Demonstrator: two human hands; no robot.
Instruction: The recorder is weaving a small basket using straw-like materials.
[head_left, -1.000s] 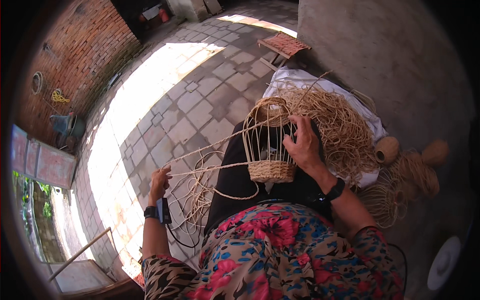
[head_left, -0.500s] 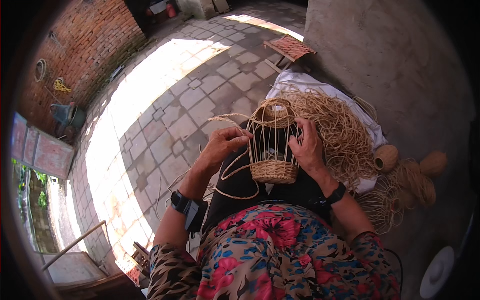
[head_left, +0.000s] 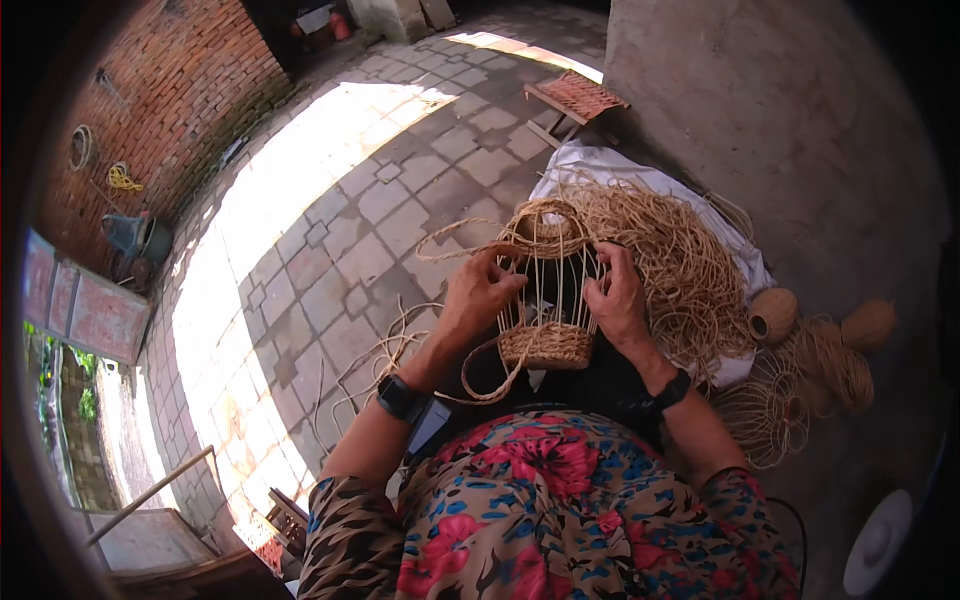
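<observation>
Between the left hand (head_left: 484, 292), pinching at the thin, pale, bare ribs (head_left: 536, 285), and the right hand (head_left: 618, 300), gripping the opposite side, sits a tan, round, woven-fibre basket (head_left: 546, 347), banded at both ends, its middle unwoven.

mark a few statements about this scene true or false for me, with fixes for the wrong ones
1. The right hand is at the right side of the basket. True.
2. The left hand rests on the floor. False: it is at the basket's left side.
3. The basket's sides are closely woven throughout. False: much is openwork.
4. A heap of cord lies on a white sheet. True.
</observation>
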